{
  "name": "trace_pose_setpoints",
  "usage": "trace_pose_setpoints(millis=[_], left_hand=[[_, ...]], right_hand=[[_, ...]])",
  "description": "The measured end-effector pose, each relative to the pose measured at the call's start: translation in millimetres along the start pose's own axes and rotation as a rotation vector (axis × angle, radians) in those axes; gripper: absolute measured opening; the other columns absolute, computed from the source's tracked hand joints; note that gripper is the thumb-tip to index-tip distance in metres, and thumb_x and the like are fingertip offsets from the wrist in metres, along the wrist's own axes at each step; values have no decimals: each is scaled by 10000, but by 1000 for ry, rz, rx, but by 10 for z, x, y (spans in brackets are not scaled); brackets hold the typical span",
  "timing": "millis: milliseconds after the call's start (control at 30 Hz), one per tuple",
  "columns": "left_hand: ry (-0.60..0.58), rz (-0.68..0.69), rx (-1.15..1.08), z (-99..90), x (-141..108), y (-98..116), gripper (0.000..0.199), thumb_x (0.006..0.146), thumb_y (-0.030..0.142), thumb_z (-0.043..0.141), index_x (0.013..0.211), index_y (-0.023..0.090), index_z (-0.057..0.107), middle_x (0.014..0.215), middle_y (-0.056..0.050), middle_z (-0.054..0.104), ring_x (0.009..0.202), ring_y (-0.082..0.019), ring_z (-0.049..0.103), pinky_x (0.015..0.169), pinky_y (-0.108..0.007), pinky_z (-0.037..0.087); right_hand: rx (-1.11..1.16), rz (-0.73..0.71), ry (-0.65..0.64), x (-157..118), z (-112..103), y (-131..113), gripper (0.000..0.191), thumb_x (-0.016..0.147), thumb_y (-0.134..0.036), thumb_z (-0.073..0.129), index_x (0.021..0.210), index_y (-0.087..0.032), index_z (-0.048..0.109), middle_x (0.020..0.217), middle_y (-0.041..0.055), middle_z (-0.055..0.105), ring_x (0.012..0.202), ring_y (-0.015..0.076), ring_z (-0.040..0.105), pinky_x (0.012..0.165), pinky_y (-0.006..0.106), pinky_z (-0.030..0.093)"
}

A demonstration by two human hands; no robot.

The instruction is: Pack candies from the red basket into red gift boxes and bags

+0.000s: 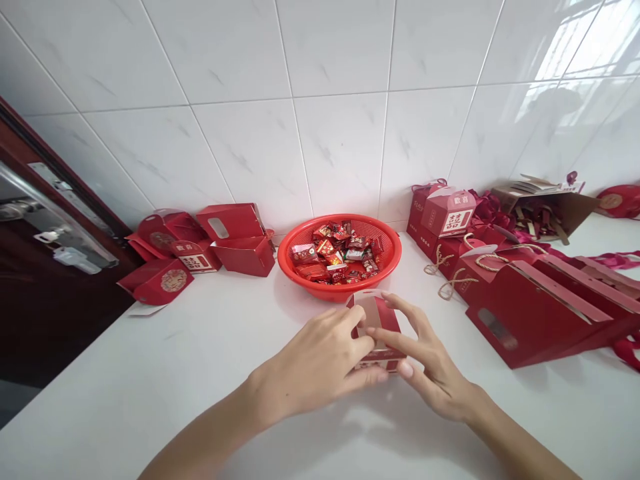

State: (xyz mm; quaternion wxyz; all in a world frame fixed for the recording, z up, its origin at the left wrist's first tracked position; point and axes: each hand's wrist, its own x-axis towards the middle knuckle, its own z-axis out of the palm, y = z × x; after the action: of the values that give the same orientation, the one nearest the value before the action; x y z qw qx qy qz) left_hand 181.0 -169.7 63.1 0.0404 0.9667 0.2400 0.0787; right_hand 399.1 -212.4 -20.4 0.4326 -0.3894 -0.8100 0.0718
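Note:
A small red box point(373, 313) with a pale inside stands on the white table, just in front of the red basket. My left hand point(333, 353) is at its left side, with curled fingers at the top opening and the thumb along the near face. On the right side of the box, my right hand point(425, 357) has its fingers spread, the index finger reaching over the opening and the thumb by the near lower corner. The fingers partly hide the box's inside.
Behind the box, a red basket point(286, 270) holds wrapped candies point(337, 257). Red boxes point(245, 250) stand at the left by a dark door point(35, 287). More boxes point(540, 313) with rope handles, ribbons point(487, 210) and an open carton point(575, 210) fill the right. A tiled wall rises behind.

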Motion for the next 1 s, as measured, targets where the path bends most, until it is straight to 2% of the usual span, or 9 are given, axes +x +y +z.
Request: trace_pose_setpoints(millis=[167,267,367,467,533,633,700,867,1000], left_hand=[[-26,-48,-140,-120,-23,-87,341,1043,349,428,954,202,722,905,-26,616,721,-137,585,671,-275,448],[24,-69,-107,-130,14,-134,419,1051,323,403,799,194,713,751,-22,623,761,-168,559,734,-305,425],[29,-128,-46,-105,46,-158,407,1016,329,489,689,189,686,663,-27,610,776,-193,529,751,-325,412],[-13,-160,-57,-86,61,-152,237,942,390,612,854,199,722,808,-31,645,811,-200,563,736,-311,435],[-57,-192,-89,-84,63,-140,297,897,464,648,1060,221,701,1026,-42,640,807,-192,602,693,-294,454],[-89,-271,-103,-83,52,-121,513,851,539,655,1282,268,588,1335,-70,523,775,-187,645,644,-289,475],[-90,-320,-80,-77,27,-102,600,835,545,662,1358,291,515,1418,-88,462,766,-197,661,628,-291,481],[-140,-398,-1,-65,-107,-16,564,807,552,672,1281,275,545,1228,-103,571,626,-202,631,535,-287,438],[-196,-437,10,-85,-170,8,530,717,595,717,1103,248,610,954,-71,629,662,-259,639,549,-302,438]], right_hand=[[-86,61,6,15,8,-43,364,1042,-417,373,1262,-289,633,1542,106,397,1358,298,470,1022,452,487],[-28,155,90,2,5,-50,277,1037,-358,394,1165,-254,617,1445,117,509,1303,266,538,978,392,517],[11,278,199,-11,2,-46,207,1024,-350,425,1079,-253,599,1324,103,603,1254,252,581,940,360,529],[34,451,292,-21,-2,-13,215,969,-445,533,1031,-246,585,1197,102,653,1169,263,622,838,336,557],[83,578,297,-25,-11,18,322,898,-531,612,1030,-240,573,1128,95,651,1044,255,662,757,322,574],[204,728,194,-27,-37,56,481,805,-605,683,1081,-238,541,1128,80,613,799,196,675,650,315,586],[291,761,76,-25,-59,68,547,783,-610,702,1143,-245,512,1168,84,598,750,179,668,629,322,594],[445,685,-237,-20,-79,58,571,811,-543,719,1241,-265,468,1098,69,659,848,204,676,741,353,603],[527,660,-342,-6,-30,58,593,821,-544,711,1271,-271,438,995,36,693,827,201,681,761,354,587]])
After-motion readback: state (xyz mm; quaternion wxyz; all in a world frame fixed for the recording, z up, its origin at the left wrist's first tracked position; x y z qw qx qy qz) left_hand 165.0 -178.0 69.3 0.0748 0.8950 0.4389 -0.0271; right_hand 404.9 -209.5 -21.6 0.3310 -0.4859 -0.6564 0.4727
